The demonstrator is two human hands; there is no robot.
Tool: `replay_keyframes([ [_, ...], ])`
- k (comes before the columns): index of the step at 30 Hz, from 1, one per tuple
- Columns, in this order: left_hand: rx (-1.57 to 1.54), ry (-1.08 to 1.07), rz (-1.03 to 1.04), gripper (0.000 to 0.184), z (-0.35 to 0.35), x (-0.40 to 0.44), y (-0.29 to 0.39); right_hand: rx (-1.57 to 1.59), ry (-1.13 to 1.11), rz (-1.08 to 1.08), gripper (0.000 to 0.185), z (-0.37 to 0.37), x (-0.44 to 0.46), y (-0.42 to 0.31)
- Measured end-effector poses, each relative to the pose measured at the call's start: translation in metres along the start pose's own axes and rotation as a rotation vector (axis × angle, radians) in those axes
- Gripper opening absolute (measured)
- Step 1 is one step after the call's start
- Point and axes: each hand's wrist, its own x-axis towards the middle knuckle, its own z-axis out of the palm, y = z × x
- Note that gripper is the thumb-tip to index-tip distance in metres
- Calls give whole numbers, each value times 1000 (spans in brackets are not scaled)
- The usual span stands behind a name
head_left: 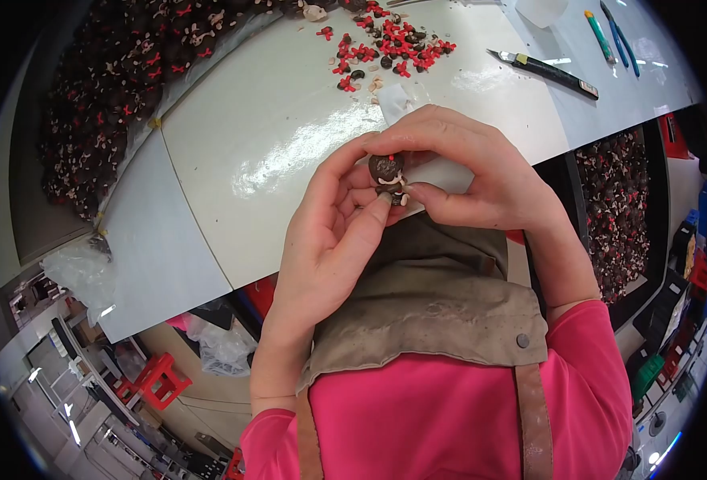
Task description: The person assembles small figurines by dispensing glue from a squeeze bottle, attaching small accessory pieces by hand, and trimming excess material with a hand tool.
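Between my two hands is a small figurine (386, 170) with a dark brown head, a red dot on top and a pale face. My left hand (331, 228) cups it from behind, with the thumb pressed against its lower body. The fingers of my right hand (473, 172) arch over its top, and the right thumb tip touches its side. Both hands are closed around it just above the table's near edge. Part of its lower body is hidden by my thumbs.
Small red, dark and pale pieces (393, 48) lie at the table's far side. A craft knife (545, 74) rests to the right, with pliers (621, 40) and a green-handled tool (599, 38) beyond. Trays of many such pieces stand far left (105, 96) and right (616, 212).
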Motion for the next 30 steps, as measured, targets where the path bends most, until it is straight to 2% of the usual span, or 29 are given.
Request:
replay_keyframes([
  [5,1,48,-15,48,4,0,1,31,17,-26,45,0,1,3],
  [11,38,96,4,51,4,1,-5,166,-19,91,51,-1,1,1],
  [26,117,115,45,52,3,4,-11,82,-7,102,46,0,3,-4],
  [29,125,114,64,53,2,4,-12,57,-35,143,55,-1,2,-5],
  [30,132,123,53,53,3,4,-11,44,-20,127,53,0,2,-5],
])
